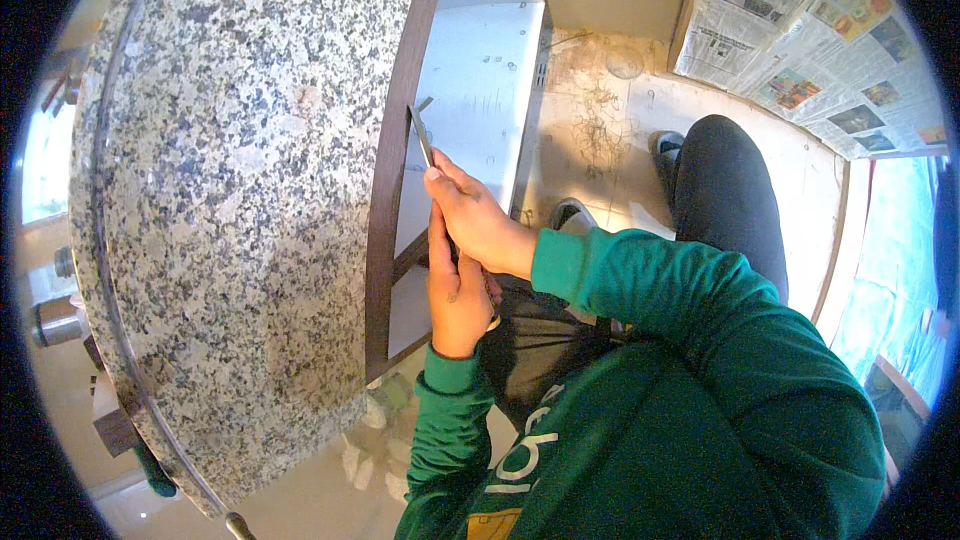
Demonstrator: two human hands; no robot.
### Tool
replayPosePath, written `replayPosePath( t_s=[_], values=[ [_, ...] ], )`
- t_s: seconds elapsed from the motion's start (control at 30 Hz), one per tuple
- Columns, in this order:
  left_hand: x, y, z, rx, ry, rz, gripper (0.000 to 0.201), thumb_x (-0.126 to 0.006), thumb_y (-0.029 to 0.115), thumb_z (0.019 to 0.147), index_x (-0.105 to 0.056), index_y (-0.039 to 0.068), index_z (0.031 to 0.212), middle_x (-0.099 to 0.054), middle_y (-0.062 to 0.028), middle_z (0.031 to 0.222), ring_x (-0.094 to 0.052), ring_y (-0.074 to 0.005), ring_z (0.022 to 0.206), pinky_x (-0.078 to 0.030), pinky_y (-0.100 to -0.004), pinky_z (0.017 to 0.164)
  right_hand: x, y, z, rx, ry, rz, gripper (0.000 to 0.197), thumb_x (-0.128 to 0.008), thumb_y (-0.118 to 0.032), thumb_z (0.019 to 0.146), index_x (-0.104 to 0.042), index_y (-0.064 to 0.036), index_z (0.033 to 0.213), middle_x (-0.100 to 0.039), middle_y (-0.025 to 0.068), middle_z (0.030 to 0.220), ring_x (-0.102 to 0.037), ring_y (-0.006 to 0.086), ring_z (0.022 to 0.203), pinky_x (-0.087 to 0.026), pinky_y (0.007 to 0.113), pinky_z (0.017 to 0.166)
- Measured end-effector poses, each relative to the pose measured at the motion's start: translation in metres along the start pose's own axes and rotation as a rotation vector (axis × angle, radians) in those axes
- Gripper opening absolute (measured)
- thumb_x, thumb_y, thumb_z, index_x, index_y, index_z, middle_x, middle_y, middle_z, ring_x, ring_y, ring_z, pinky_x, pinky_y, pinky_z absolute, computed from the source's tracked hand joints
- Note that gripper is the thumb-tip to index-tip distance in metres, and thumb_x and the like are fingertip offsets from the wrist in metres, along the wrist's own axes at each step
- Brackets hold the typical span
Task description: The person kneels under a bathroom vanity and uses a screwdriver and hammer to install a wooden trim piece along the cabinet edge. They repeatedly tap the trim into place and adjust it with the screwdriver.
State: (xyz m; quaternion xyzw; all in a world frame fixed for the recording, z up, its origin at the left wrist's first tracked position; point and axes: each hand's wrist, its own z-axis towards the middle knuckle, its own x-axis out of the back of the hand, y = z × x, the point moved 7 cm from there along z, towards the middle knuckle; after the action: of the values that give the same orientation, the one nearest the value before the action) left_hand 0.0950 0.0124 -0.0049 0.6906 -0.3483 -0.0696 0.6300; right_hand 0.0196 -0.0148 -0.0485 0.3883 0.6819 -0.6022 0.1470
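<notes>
A slim metal-bladed tool (421, 136), perhaps a chisel, slants up and left out of my right hand. Its tip meets the inner side of the dark brown front edge (385, 190) of a cabinet. My right hand (478, 218) is closed around the tool, the thumb lying along it. Just below, my left hand (458, 308) is pressed against the right one and closed around the tool's lower part. Most of the handle is hidden by my palms; a small yellowish bit shows beside the left hand. Behind the blade lies the pale cabinet interior (475, 70).
A speckled granite slab (240, 190) covers the cabinet's left side. Newspaper sheets (790, 30) cover a surface at the upper right, above a stained floor (600, 90). My bent knee (730, 190) is to the right. A steel container (58, 321) stands past the slab's far-left edge.
</notes>
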Motion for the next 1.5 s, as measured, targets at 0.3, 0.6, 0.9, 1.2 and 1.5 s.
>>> replayPosePath(
  t_s=[0.3, 0.6, 0.9, 1.2, 1.5],
  values=[
    [0.003, 0.005, 0.004, -0.013, -0.034, 0.062, 0.060, -0.039, 0.010, 0.102, -0.021, 0.011, 0.160, -0.064, -0.0089, 0.089, -0.051, -0.0093, 0.051, -0.043, -0.0263, 0.045, 0.003, -0.011, 0.005, 0.116, 0.080, -0.006, 0.058, -0.042, -0.034, 0.109, -0.031, 0.0020, 0.154, -0.059, 0.0115, 0.123, -0.051, 0.0154, 0.112, -0.043, 0.027, 0.098],
    [-0.001, 0.011, 0.017, 0.020, -0.028, 0.077, 0.062, -0.039, 0.005, 0.100, -0.023, 0.010, 0.159, -0.061, -0.0067, 0.083, -0.051, -0.0083, 0.051, -0.043, -0.0256, 0.046, 0.008, -0.020, 0.014, 0.108, 0.094, -0.020, 0.054, -0.042, -0.033, 0.109, -0.035, -0.0037, 0.154, -0.063, 0.0099, 0.109, -0.054, 0.0131, 0.098, -0.047, 0.028, 0.089],
    [-0.004, 0.010, 0.004, -0.003, -0.005, 0.063, 0.060, -0.040, 0.010, 0.104, -0.019, 0.008, 0.159, -0.061, -0.0068, 0.082, -0.050, -0.0085, 0.051, -0.042, -0.0258, 0.045, 0.006, -0.005, 0.009, 0.066, 0.037, 0.018, 0.059, -0.041, -0.034, 0.109, -0.030, 0.0026, 0.154, -0.055, 0.0124, 0.134, -0.046, 0.0177, 0.124, -0.037, 0.029, 0.107],
    [0.000, 0.000, -0.001, 0.004, 0.004, 0.063, 0.060, -0.040, 0.009, 0.104, -0.018, 0.007, 0.159, -0.061, -0.0068, 0.080, -0.050, -0.0089, 0.050, -0.042, -0.0254, 0.045, 0.003, -0.004, 0.004, 0.147, 0.022, 0.007, 0.056, -0.041, -0.032, 0.110, -0.031, 0.0009, 0.154, -0.056, 0.0081, 0.126, -0.047, 0.0144, 0.116, -0.038, 0.027, 0.102],
    [-0.004, 0.006, 0.008, -0.003, -0.020, 0.060, 0.061, -0.041, 0.011, 0.103, -0.019, 0.009, 0.160, -0.061, -0.0075, 0.081, -0.049, -0.0090, 0.050, -0.042, -0.0259, 0.045, 0.006, -0.018, 0.007, 0.113, 0.018, -0.034, 0.058, -0.042, -0.032, 0.109, -0.030, 0.0006, 0.156, -0.056, 0.0101, 0.131, -0.048, 0.0147, 0.116, -0.039, 0.027, 0.102]
  ],
)
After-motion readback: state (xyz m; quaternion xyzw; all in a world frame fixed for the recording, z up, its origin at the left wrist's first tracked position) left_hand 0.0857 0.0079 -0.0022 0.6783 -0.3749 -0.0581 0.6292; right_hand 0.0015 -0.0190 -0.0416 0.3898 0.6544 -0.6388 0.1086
